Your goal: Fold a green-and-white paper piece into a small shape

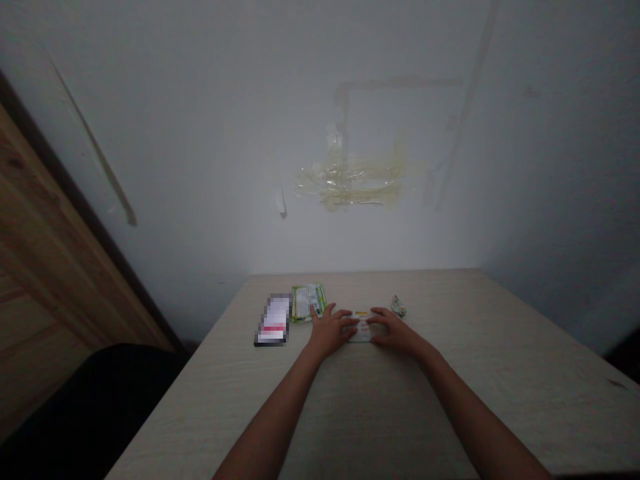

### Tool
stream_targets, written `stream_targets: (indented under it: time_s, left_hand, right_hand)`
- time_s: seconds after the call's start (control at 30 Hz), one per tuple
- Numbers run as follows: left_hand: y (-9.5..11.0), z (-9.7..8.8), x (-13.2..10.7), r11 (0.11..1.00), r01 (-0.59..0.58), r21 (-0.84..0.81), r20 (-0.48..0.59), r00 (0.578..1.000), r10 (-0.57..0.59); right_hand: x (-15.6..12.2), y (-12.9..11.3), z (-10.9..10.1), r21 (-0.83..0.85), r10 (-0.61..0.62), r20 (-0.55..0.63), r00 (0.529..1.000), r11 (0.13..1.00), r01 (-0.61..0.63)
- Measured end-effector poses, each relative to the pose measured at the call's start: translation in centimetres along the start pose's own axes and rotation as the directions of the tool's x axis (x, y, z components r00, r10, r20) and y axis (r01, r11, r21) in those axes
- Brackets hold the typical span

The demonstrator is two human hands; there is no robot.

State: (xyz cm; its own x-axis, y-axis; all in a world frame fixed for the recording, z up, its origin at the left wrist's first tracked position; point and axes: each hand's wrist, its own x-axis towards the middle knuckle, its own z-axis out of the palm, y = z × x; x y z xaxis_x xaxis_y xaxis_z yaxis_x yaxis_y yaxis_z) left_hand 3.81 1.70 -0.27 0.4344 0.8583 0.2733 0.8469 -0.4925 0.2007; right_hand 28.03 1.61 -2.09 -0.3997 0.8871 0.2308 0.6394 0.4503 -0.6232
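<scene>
A small white printed card or paper (361, 328) with orange lettering along its top lies flat on the table between my hands. On its left side rests my left hand (330, 332), fingers spread and their tips over the card's edge. My right hand (395, 332) touches the right side the same way, its fingers apart and the thumb low. Part of the card is hidden under my fingertips. Just beyond my left hand lies a green and white printed packet (306, 301). Close behind my right hand is a small crumpled green and white wrapper (399, 307).
A phone (273, 321) with a blurred-out screen lies left of the packet. The pale wooden table (240, 400) meets a grey wall (200, 167) with tape marks. At the left are a dark object (100, 400) and wooden boards (30, 267).
</scene>
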Motion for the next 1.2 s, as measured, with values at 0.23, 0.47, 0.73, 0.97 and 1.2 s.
stream_targets:
  time_s: [0.23, 0.47, 0.73, 0.97, 1.2]
  left_hand:
    - [0.6, -0.1, -0.5, 1.0, -0.004, -0.015, -0.057, 0.998, 0.003]
    - [0.7, -0.4, -1.0, 0.999, 0.014, -0.035, -0.048, 0.999, -0.016]
    - [0.5, -0.9, -1.0, 0.998, 0.051, -0.019, 0.025, 0.998, -0.051]
    - [0.6, -0.8, -0.9, 0.997, 0.073, 0.01, 0.038, 0.997, -0.073]
    - [0.7, -1.1, -0.9, 0.997, 0.079, 0.005, 0.057, 0.995, -0.079]
  right_hand:
    - [-0.1, -0.8, 0.0, 0.036, 0.003, -0.045, 0.999, 0.999, -0.001]
    - [0.0, -1.1, 0.2, 0.054, -0.007, -0.059, 0.998, 0.998, 0.01]
    - [0.1, -1.1, 0.6, 0.007, 0.01, -0.105, 0.994, 1.0, -0.009]
    - [1.2, -0.9, 1.2, -0.064, 0.031, -0.187, 0.982, 0.997, -0.044]
    - [2.4, -0.2, 1.8, -0.136, 0.058, -0.241, 0.969, 0.986, -0.093]
